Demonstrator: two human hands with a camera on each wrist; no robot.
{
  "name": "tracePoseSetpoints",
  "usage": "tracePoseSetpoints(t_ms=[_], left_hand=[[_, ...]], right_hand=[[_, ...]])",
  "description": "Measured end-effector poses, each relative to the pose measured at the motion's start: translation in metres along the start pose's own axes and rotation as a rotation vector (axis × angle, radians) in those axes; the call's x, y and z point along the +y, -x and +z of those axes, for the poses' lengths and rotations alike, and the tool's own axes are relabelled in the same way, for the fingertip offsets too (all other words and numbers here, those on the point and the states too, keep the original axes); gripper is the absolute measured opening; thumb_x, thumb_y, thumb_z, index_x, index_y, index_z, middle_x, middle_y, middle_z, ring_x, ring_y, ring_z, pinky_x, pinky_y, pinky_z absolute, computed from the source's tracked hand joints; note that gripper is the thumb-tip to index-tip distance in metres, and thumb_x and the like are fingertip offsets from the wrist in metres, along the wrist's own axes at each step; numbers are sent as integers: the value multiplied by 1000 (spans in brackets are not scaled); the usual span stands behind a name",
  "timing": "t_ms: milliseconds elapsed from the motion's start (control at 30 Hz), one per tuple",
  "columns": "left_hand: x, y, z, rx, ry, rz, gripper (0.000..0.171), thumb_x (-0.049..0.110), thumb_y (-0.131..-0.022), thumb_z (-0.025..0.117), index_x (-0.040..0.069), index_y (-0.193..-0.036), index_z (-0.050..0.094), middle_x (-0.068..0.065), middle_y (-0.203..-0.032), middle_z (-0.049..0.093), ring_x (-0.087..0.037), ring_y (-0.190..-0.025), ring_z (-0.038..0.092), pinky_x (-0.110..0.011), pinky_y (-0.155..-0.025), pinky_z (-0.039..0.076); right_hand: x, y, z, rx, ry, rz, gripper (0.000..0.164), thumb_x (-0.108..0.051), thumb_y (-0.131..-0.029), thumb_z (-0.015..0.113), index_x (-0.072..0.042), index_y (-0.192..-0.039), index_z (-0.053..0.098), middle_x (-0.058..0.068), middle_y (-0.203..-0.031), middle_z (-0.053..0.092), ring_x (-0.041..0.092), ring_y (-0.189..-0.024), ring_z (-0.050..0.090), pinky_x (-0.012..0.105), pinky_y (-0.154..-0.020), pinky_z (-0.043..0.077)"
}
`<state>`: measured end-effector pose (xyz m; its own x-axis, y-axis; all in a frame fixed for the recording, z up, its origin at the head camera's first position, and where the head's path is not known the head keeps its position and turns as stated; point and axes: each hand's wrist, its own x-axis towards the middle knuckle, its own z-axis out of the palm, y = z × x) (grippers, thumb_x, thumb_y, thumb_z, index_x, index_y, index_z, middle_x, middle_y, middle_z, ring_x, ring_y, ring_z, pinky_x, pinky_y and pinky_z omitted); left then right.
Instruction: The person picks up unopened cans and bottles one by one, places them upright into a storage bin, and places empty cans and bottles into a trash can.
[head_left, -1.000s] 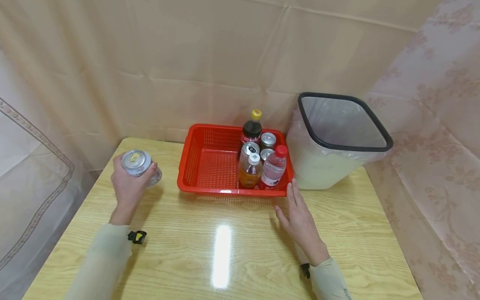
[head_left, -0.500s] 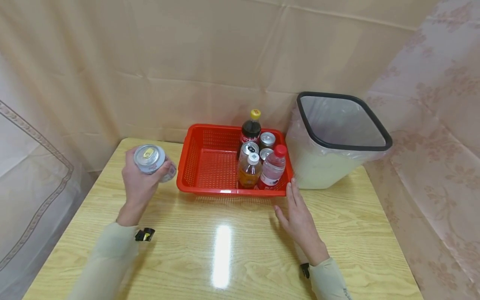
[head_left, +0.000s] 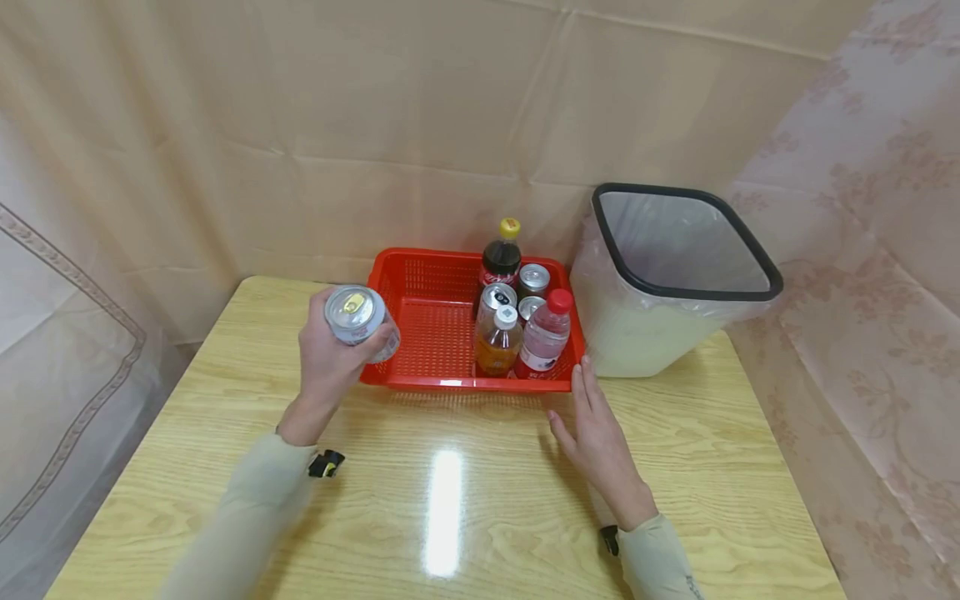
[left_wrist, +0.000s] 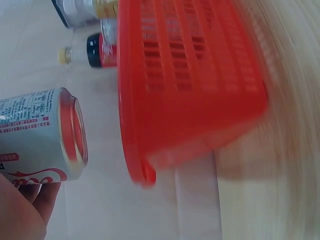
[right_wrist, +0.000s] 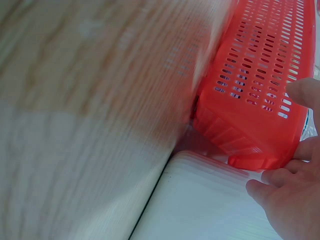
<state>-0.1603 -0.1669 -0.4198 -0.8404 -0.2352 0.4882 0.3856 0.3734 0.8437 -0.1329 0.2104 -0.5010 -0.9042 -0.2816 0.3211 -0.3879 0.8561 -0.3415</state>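
My left hand [head_left: 327, 360] grips a silver drink can [head_left: 356, 313], its yellow pull tab facing up. In the head view the can overlaps the left end of the red plastic basket [head_left: 420, 383]; the left wrist view shows the can [left_wrist: 35, 132] above the basket's rim. Straight fingers of my right hand [head_left: 606, 457] touch the basket's front right corner. Standing in the basket's right half are a dark cola bottle [head_left: 500, 260] with a yellow cap, an amber drink bottle [head_left: 498, 346], a red-capped bottle [head_left: 547, 333] and several cans [head_left: 534, 278].
A pale bin [head_left: 637, 342] with a black rim and a clear liner stands right beside the basket. Everything sits on a wooden table [head_left: 360, 517]. A beige curtain [head_left: 315, 125] hangs behind it.
My left hand has carried the can rightward, from over the table's left side to the basket's left edge. My right hand has stayed at the basket's corner.
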Motion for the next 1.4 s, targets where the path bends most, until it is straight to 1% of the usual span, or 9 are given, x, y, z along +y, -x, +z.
tracePoseSetpoints(t_ms=[200,300,500,700,833,933,1133,1400], left_hand=[[5,1,21,-86,29,5,74,12,-81,87,-7,-138,44,-22,-129,61,-34,-116,60,-52,-99,52],[5,3,30,-114,28,-11,74,13,-82,87,-6,-139,43,-22,-130,60,-36,-118,59,-56,-101,51],[5,4,46,-157,22,-57,74,19,-83,87,-2,-139,43,-19,-130,59,-34,-118,59,-54,-102,52],[6,5,58,-243,3,-147,77,26,-84,85,3,-142,41,-15,-134,57,-32,-123,57,-54,-101,53],[7,6,65,-270,-4,-197,77,27,-83,85,6,-142,40,-13,-135,57,-31,-123,57,-53,-101,53],[6,5,72,-287,-14,-218,76,28,-83,86,8,-141,41,-12,-134,58,-30,-122,58,-52,-101,54],[2,4,81,-366,-74,-260,74,30,-84,86,9,-139,41,-13,-132,59,-31,-121,59,-50,-101,54],[-3,1,86,-460,-127,-286,79,34,-82,86,5,-140,41,-15,-129,61,-31,-116,63,-49,-99,56]], right_hand=[[-1,-1,-1,-8,-2,6,88,-23,-95,75,10,-159,23,24,-170,13,41,-154,24,56,-121,29],[-1,0,-1,-6,-5,3,88,-23,-95,75,11,-159,24,25,-170,13,41,-154,24,56,-121,28],[0,0,-1,8,-2,-11,87,-22,-95,76,12,-158,26,25,-169,15,40,-154,23,58,-119,31],[0,-1,0,30,-7,-26,86,-21,-94,77,13,-156,28,27,-168,17,41,-154,25,59,-118,33],[1,-1,1,40,-8,-35,85,-21,-94,77,14,-155,29,28,-168,18,42,-153,26,58,-118,32],[1,-1,1,48,-9,-36,85,-20,-93,77,14,-155,29,28,-168,18,42,-153,26,58,-118,32],[1,0,1,47,-16,-36,85,-19,-93,77,14,-155,29,28,-168,18,43,-152,27,58,-118,32],[0,0,0,26,-13,-19,86,-20,-93,77,13,-156,29,26,-169,16,40,-154,25,56,-119,31]])
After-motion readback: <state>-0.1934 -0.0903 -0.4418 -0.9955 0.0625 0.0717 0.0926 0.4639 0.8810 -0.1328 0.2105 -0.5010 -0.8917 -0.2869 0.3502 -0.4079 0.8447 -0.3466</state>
